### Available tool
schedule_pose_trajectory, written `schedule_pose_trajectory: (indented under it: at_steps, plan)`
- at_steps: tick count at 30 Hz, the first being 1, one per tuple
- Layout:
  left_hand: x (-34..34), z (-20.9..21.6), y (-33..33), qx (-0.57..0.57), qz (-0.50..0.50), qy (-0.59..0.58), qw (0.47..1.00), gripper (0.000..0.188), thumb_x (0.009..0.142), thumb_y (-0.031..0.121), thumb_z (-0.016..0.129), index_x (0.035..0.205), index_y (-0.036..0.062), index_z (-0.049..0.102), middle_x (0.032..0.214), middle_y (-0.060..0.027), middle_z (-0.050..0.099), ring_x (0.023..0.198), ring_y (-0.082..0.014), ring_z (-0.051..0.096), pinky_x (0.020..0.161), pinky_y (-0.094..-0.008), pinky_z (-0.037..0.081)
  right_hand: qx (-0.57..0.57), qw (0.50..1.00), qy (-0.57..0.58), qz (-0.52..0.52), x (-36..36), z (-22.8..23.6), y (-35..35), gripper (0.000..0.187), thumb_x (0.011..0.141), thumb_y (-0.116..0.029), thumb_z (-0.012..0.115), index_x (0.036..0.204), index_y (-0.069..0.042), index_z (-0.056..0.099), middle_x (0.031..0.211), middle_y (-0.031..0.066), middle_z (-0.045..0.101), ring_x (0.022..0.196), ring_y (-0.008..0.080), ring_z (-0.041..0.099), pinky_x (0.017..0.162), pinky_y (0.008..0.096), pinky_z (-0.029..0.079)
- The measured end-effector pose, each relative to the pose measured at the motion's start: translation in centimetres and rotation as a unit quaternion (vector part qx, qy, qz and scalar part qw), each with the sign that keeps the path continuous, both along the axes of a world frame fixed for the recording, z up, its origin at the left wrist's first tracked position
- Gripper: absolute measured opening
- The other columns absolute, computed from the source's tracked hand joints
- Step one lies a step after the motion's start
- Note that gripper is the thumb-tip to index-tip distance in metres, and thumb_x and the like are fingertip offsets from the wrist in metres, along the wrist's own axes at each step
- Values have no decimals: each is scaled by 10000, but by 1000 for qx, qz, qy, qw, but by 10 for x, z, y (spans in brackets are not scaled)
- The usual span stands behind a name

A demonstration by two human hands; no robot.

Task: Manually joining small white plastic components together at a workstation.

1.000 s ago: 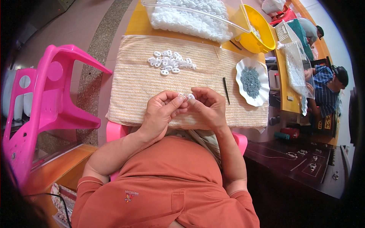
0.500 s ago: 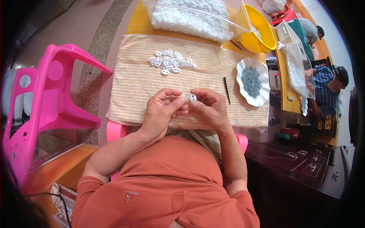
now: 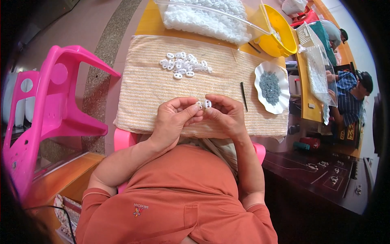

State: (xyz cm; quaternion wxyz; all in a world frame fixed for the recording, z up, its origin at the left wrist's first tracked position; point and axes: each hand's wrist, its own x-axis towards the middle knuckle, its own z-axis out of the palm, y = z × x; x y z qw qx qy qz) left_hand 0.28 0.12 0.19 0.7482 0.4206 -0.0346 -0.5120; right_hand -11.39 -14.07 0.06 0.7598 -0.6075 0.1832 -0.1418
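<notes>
Both my hands meet above the near part of a striped towel [image 3: 146,89]. Between thumb and forefinger, my right hand [image 3: 228,116] pinches a small white oval plastic piece with two holes [image 3: 208,103]. My left hand [image 3: 176,116] is closed in a pinch beside it, on a tiny pale part [image 3: 199,105] too small to name. Farther off on the towel lies a loose pile of similar white two-hole pieces [image 3: 185,65]. To the right, a white scalloped dish [image 3: 260,96] holds small grey-blue bits [image 3: 269,87]. A thin black stick [image 3: 243,96] rests between my right hand and the dish.
At the far edge stand a clear bin [image 3: 215,13] full of white pieces and a yellow tub [image 3: 289,42]. A pink plastic chair [image 3: 53,101] is on the left. Off to the right, a person in a striped shirt [image 3: 348,91] sits by another table.
My hands have hardly moved; a slightly wider gap now shows between the pinched tiny part and the white oval piece. The whole view has shifted a little.
</notes>
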Motion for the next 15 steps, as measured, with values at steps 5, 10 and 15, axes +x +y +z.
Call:
schedule_pose_trajectory:
  at_steps: [5, 10, 15]
  plan:
    - [1, -1, 0, 3, -3, -5, 1000, 185, 882, 48, 619, 1049, -26, 589, 885, -113, 667, 759, -141, 663, 711, -236, 571, 16, 1000, -9, -1, 0, 3, 1, 328, 848, 30, 634, 1169, 51, 572, 961, 88, 657, 861, 134, 636, 763, 254, 534]
    - [0, 1, 0, 3, -1, -5, 1000, 181, 881, 55, 623, 1041, -25, 593, 882, -110, 667, 755, -140, 661, 714, -239, 567, 19, 1000, -13, -3, 0, 2, 1, 330, 845, 27, 639, 1167, 56, 571, 955, 97, 657, 851, 141, 639, 763, 263, 536]
    - [1, 0, 1, 3, -10, -8, 1000, 180, 877, 56, 629, 1037, -19, 598, 879, -102, 668, 752, -135, 656, 701, -233, 556, 9, 1000, -5, -12, -1, -1, -1, 323, 842, 31, 641, 1155, 64, 571, 950, 112, 659, 844, 161, 649, 764, 273, 541]
